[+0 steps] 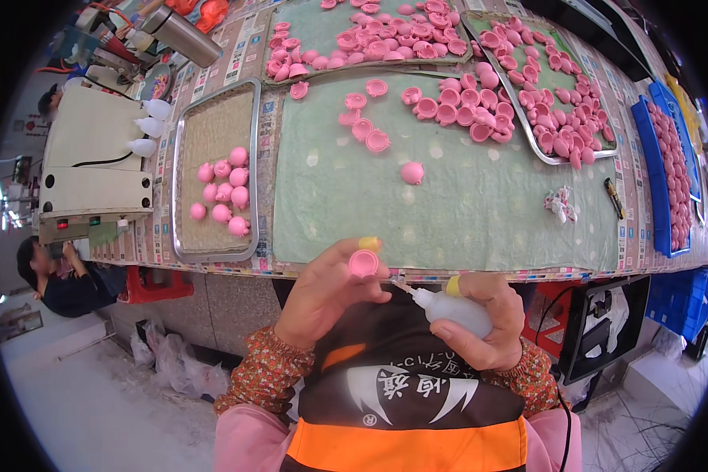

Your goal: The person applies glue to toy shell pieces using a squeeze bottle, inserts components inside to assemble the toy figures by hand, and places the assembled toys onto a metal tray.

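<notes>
A small pink hollow half-shell is pinched between the fingers of my left hand, its open side facing up. My right hand is wrapped around a translucent white squeeze bottle. The bottle's thin nozzle points left and stops close to my left fingertips; whether it touches the shell I cannot tell. Yellow bands cover a finger on each hand. On the green cloth beyond my hands sits a single pink ball, with loose pink half-shells farther back.
At left, a metal tray holds several pink balls. More pink parts fill trays at the back and right. A cutter, crumpled tissue, blue bin, steel flask and beige machine stand around. Another person sits far left.
</notes>
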`<state>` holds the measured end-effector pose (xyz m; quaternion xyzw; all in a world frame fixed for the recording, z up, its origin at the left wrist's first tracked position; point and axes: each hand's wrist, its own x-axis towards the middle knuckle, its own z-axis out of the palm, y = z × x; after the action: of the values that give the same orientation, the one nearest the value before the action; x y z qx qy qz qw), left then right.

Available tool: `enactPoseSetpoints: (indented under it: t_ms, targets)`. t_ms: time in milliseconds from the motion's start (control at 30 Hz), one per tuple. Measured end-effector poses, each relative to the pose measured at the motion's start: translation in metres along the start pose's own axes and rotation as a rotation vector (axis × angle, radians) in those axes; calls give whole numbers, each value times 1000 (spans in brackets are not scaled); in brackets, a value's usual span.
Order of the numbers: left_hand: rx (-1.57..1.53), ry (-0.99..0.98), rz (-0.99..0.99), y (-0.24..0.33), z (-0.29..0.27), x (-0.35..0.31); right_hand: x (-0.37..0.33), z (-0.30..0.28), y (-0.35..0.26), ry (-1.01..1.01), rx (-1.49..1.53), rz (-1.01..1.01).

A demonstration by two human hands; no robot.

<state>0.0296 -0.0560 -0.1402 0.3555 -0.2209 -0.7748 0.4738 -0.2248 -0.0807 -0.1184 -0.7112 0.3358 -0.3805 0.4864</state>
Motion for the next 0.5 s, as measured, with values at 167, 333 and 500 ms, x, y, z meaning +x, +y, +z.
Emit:
enactPoseSetpoints:
  t_ms: [167, 333, 500]
  targets:
    - [-88, -5, -54, -6, 2, 2, 7, 2, -1, 27, -80, -92]
    - [-94, 14, -74, -10, 7, 2, 10, 4, 0, 11, -103, -106]
    - [-68, -3, -95, -10, 7, 2, 12, 4, -3, -3, -122, -105]
